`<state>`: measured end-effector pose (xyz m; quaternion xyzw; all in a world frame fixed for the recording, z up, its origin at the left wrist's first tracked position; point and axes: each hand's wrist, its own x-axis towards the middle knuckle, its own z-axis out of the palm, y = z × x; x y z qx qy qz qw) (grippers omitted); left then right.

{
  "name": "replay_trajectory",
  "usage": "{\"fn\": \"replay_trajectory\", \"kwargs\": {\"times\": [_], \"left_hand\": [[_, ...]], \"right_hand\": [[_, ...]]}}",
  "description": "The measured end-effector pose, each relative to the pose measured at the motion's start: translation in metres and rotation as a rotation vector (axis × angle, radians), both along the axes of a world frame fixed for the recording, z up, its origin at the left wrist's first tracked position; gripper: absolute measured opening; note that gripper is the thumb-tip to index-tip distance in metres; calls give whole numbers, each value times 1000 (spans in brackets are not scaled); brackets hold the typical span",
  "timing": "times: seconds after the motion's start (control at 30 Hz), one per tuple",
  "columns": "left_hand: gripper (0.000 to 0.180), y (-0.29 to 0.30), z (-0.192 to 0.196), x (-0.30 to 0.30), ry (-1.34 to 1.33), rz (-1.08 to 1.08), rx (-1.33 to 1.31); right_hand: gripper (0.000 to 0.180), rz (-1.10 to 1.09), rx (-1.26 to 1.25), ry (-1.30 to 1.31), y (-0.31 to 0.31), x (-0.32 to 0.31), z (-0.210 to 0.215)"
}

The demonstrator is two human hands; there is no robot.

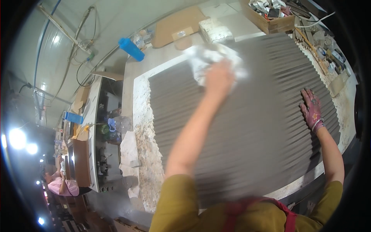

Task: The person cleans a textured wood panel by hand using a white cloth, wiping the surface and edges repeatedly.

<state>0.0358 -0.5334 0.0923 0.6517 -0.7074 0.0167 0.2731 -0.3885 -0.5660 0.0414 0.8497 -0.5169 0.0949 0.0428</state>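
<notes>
A large dark grey panel (239, 127) with parallel grooves lies across the table under both hands. My left hand (221, 78), bare and blurred by motion, presses a crumpled white cloth (199, 62) against the panel's far part. The cloth is smeared too, and its folds hide the fingertips. On the right part of the panel rests my right hand (311, 109), in a stained pink glove with a flower pattern. Its fingers lie flat and a little apart, with nothing in them.
Beyond the panel are a blue bottle (131, 49), a cardboard sheet (178, 25) and a white block-like bundle (215, 31). A wooden box (269, 22) of odds and ends sits far right, above scattered tools. A person in pink (65, 186) is at the far left.
</notes>
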Motion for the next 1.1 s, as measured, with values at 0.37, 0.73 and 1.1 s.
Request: {"fn": "replay_trajectory", "kwargs": {"times": [0.37,0.73,1.1], "left_hand": [[48,98,-83,215,-175,637,109],[54,-89,-41,64,-212,175,279],[37,69,-46,309,46,838,137]], "right_hand": [[54,-11,3,-4,4,0,-3],[55,-24,79,2,5,9,13],[53,-29,23,-13,12,6,6]]}}
